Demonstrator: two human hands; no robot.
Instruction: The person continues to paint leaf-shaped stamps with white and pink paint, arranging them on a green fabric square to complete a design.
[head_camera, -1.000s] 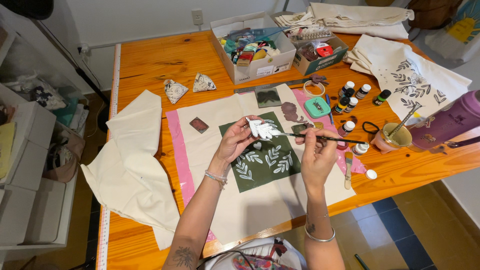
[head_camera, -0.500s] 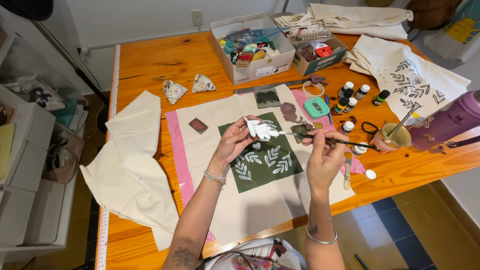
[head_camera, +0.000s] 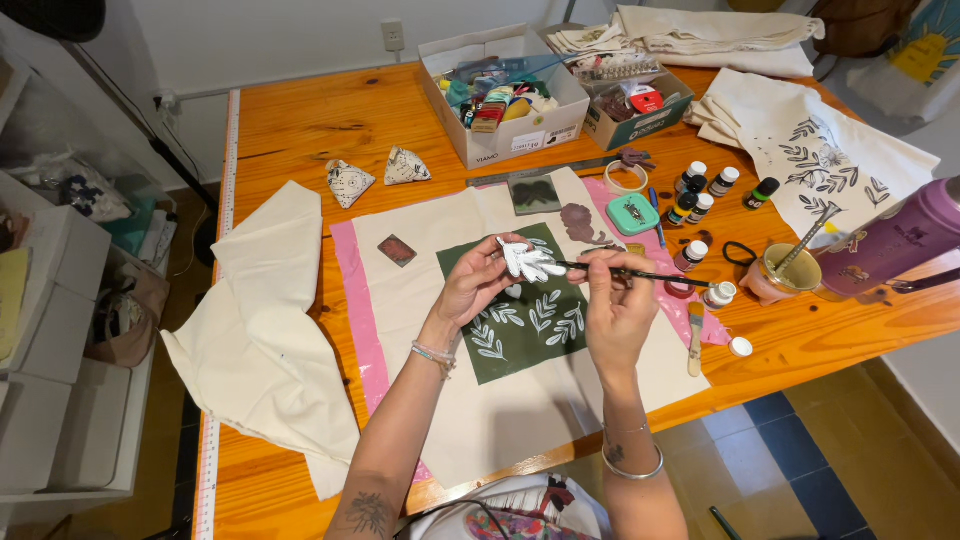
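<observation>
Looking down on an orange wooden work surface (head_camera: 330, 120) spread with craft supplies. Left hand (head_camera: 470, 285) raised above the cloth, grip pinched around a small leaf-shaped stamp coated in white paint (head_camera: 528, 262), painted face turned up. Right hand (head_camera: 615, 310) clenched around a thin dark-handled paintbrush (head_camera: 640, 274), tip touching the stamp's right edge. Directly beneath both hands, a dark green square of fabric (head_camera: 520, 335) already printed with several white leaf sprigs, lying on a larger cream cloth (head_camera: 500, 420) over a pink plastic sheet (head_camera: 350, 290). Judging by this, mid-step in loading paint onto the stamp, with part of the green square still unprinted. Next move likely calling for an even coat, then turning the stamp face down over a bare patch of green, kept apart from the sprigs already there, and pressing flat without sliding. To the right, a cluster of small paint bottles with white and black caps (head_camera: 700, 190), a teal tin (head_camera: 632, 214), a flat wooden-handled brush (head_camera: 694, 340) and a cup holding a metal straw (head_camera: 790, 270). Farther back, two open cardboard boxes of supplies (head_camera: 560, 125); at right, a cream cloth printed with dark leaves (head_camera: 820, 160).
</observation>
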